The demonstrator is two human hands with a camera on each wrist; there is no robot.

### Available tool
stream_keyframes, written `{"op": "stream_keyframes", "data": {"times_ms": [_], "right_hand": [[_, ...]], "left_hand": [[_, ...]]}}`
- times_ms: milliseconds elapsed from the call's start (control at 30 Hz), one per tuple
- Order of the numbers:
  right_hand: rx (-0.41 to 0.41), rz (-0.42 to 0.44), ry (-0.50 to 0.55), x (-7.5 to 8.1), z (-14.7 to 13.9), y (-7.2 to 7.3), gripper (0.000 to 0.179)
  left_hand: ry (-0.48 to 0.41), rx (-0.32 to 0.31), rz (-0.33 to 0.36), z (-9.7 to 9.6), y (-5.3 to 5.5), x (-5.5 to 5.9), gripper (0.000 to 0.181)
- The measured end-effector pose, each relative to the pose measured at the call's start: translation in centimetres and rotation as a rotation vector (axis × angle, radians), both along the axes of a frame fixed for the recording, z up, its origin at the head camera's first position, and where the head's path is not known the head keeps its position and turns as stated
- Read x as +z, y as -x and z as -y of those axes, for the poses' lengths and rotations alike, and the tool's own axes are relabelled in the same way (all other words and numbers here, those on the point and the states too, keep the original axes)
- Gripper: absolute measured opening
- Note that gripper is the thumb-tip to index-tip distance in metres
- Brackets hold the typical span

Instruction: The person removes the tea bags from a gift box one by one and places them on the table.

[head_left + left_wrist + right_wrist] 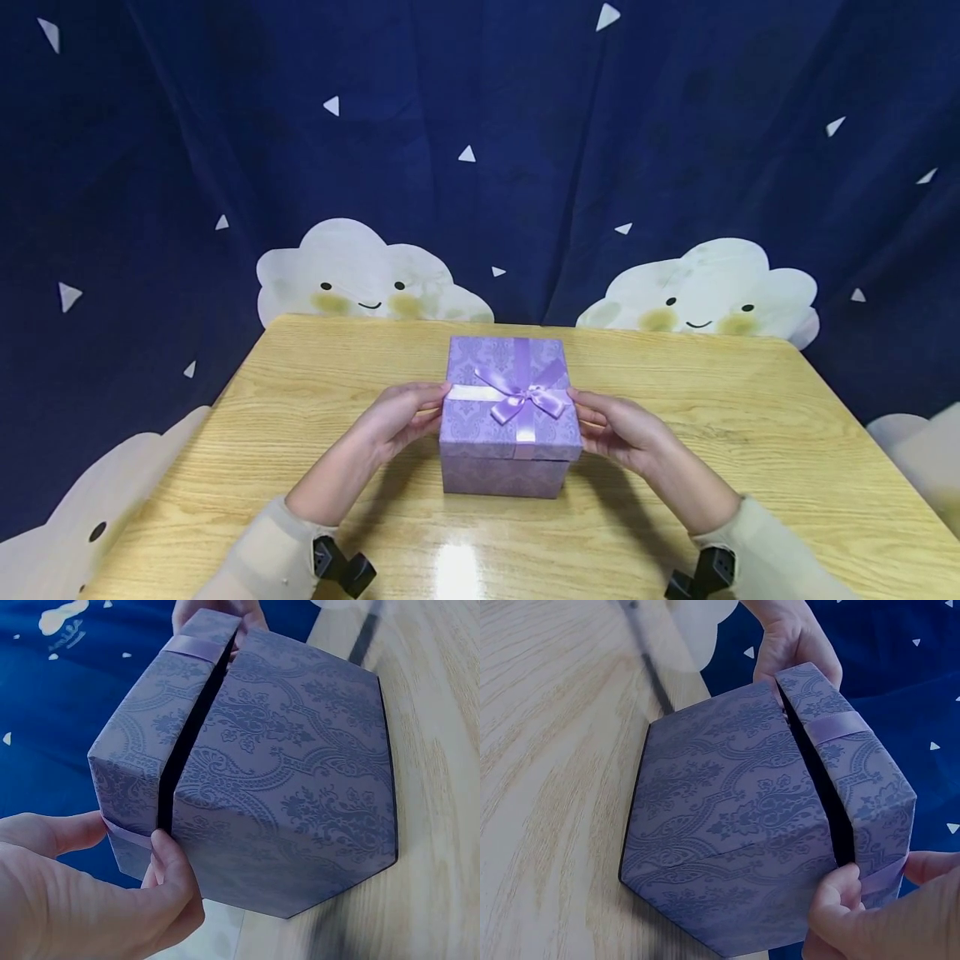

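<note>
So the box (502, 479) is sitting around the middle of the wooden table (322, 367), and there's a hand on each side of its lid (480, 429). Left hand (401, 417) is pinching the lid's left side, right hand (622, 429) is pinching the right side, and the wrist views show fingertips at the top and bottom edges of it. Those same views show a dark gap between lid and box wall, but the lid blocks whatever's inside. Purple ribbon (472, 392) crosses the top, with a bow (527, 397) between the hands, and the fingers sit right by the ribbon. In each wrist view the box hides part of the opposite hand. Around all that: pale sleeves (258, 554), a black gadget (343, 567) on each wrist, a patch of glare on the table in front of the box, and a navy curtain (420, 75) behind with white triangles and smiling clouds (367, 271) peeking over the table's far edge.
</note>
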State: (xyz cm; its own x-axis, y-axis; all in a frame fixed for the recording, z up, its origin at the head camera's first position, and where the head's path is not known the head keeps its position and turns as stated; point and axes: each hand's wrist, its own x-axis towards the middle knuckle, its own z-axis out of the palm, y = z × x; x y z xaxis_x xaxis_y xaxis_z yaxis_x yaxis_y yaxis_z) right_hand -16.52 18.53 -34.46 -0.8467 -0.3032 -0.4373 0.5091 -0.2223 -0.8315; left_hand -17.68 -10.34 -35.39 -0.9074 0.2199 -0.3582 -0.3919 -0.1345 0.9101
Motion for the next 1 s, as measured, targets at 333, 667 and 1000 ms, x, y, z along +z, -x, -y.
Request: {"op": "stream_keyframes", "data": {"times_ms": [333,667,1000], "right_hand": [[-0.009,-0.015,0.017,0.8,0.3,-0.1,0.014],[-0.018,-0.046,-0.043,1.2,1.2,0.0,0.022],[0.001,-0.082,-0.027,1.5,2.3,0.2,0.017]], "left_hand": [[-0.047,0.015,-0.014,0.3,0.0,0.1,0.035],[-0.062,0.018,-0.006,1.1,0.0,0.5,0.038],[-0.062,0.016,-0.017,2.2,-0.2,1.0,0.041]]}}
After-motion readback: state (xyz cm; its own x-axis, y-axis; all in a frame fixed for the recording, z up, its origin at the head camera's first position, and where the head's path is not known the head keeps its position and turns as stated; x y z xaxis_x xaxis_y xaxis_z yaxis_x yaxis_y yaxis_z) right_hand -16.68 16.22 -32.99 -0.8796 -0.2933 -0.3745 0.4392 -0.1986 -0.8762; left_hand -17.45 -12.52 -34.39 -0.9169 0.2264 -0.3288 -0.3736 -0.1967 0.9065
